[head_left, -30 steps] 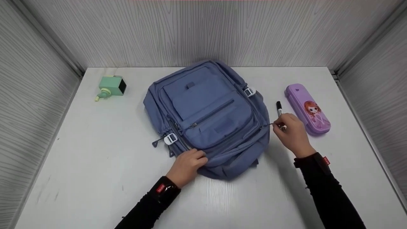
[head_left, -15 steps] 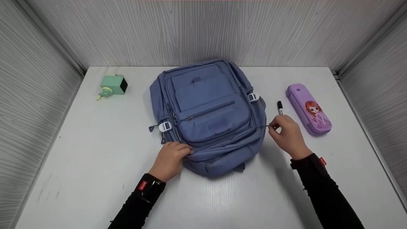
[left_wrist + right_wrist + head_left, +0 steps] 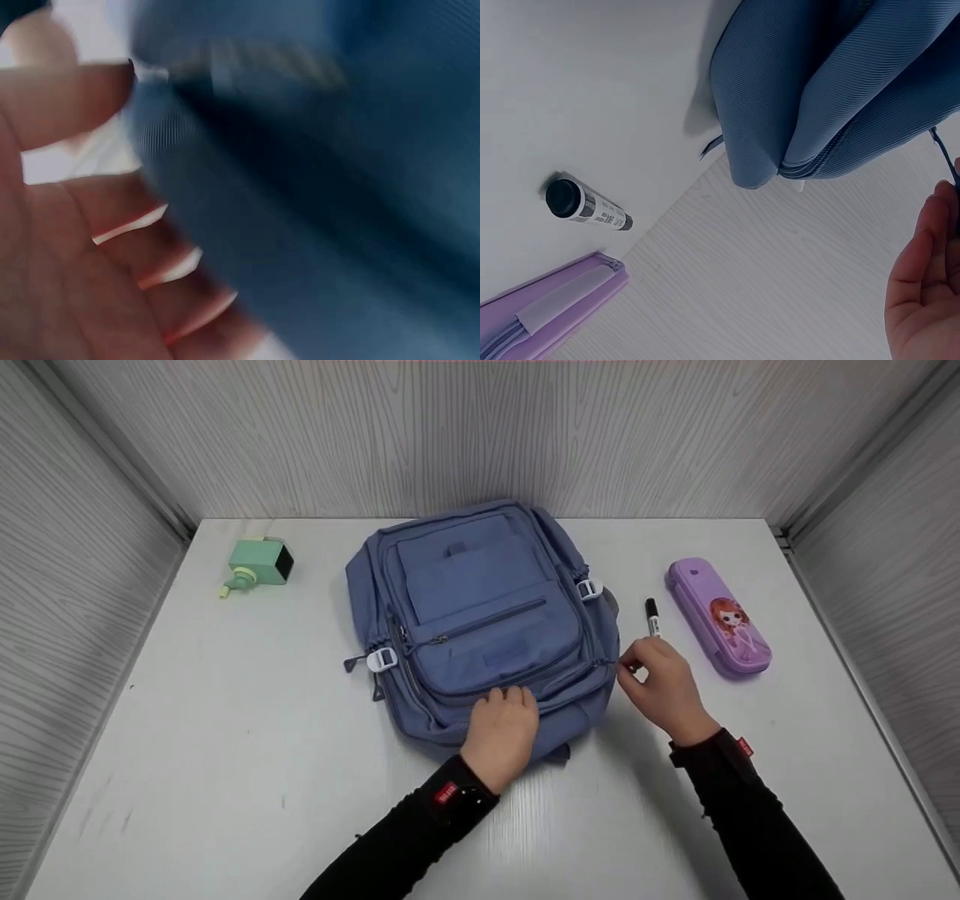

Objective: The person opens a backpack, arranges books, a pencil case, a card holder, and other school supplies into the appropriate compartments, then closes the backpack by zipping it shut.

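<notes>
A blue backpack (image 3: pixel 480 607) lies front side up on the white table, tilted slightly. Pinched between the fingertips of my right hand (image 3: pixel 664 686) is a zipper pull (image 3: pixel 606 662) at the bag's right side; its dark cord stretches to the fingers. My left hand (image 3: pixel 502 735) rests over the lower front of the bag, fingertips on the fabric near a curved zipper seam. In the blurred left wrist view, the fingers of the left hand (image 3: pixel 97 262) extend along the blue fabric (image 3: pixel 240 225), with the thumb apart from them.
Right of the backpack are a black-capped marker (image 3: pixel 652 616), partly hidden by the right hand, and a purple pencil case (image 3: pixel 716 615). A green pencil sharpener (image 3: pixel 259 562) with a crank stands at the back left. Grey wood-grain panels (image 3: pixel 480 435) enclose the table.
The left hand has gone from the bag's lower left edge to its lower middle. The bag has turned and shifted left. The right hand, keeping the zipper pull, has moved slightly left.
</notes>
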Action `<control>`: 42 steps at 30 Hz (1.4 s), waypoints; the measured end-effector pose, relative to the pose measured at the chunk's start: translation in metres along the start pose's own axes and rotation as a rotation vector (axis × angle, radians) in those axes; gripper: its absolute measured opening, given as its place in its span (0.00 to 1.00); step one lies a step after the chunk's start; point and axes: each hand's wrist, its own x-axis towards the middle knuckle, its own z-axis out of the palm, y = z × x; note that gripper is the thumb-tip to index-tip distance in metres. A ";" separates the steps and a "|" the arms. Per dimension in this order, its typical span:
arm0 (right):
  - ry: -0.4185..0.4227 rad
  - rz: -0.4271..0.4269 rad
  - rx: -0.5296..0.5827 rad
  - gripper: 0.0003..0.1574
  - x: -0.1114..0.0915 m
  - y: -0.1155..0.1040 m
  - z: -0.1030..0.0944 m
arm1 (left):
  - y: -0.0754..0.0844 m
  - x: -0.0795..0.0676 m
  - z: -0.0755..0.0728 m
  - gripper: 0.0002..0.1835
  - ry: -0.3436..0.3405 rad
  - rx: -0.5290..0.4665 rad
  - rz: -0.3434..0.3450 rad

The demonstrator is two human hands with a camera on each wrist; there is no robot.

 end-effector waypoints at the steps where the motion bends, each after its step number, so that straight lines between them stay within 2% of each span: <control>1: -0.007 -0.006 0.003 0.12 0.001 -0.002 0.001 | 0.003 0.001 0.004 0.16 0.040 0.034 -0.007; 3: -0.020 -0.011 0.011 0.12 0.001 -0.004 0.002 | 0.006 0.003 0.010 0.13 0.104 0.082 -0.007; 5: -0.026 -0.007 0.014 0.12 0.002 -0.004 0.003 | 0.005 0.004 0.013 0.10 0.130 0.086 0.005; 12: -0.040 0.014 0.018 0.12 0.002 0.000 0.005 | -0.016 -0.001 0.016 0.05 0.140 0.047 0.144; 18: -0.078 0.003 0.028 0.11 0.004 0.000 0.007 | -0.043 -0.009 0.015 0.06 0.121 -0.046 0.275; 22: -0.089 0.003 0.034 0.11 0.008 0.003 0.009 | -0.059 -0.016 0.017 0.06 0.160 -0.085 0.327; 29: -0.136 0.049 0.010 0.08 0.031 0.018 0.017 | -0.071 -0.024 0.019 0.07 0.209 -0.112 0.359; 35: -0.191 0.102 -0.097 0.06 0.065 0.034 0.026 | -0.073 -0.027 0.021 0.08 0.226 -0.122 0.357; 38: -0.188 0.094 -0.159 0.06 0.080 0.041 0.032 | -0.073 -0.028 0.022 0.07 0.230 -0.130 0.355; 42: -0.138 0.105 -0.223 0.05 0.095 0.045 0.042 | -0.073 -0.030 0.024 0.06 0.220 -0.146 0.349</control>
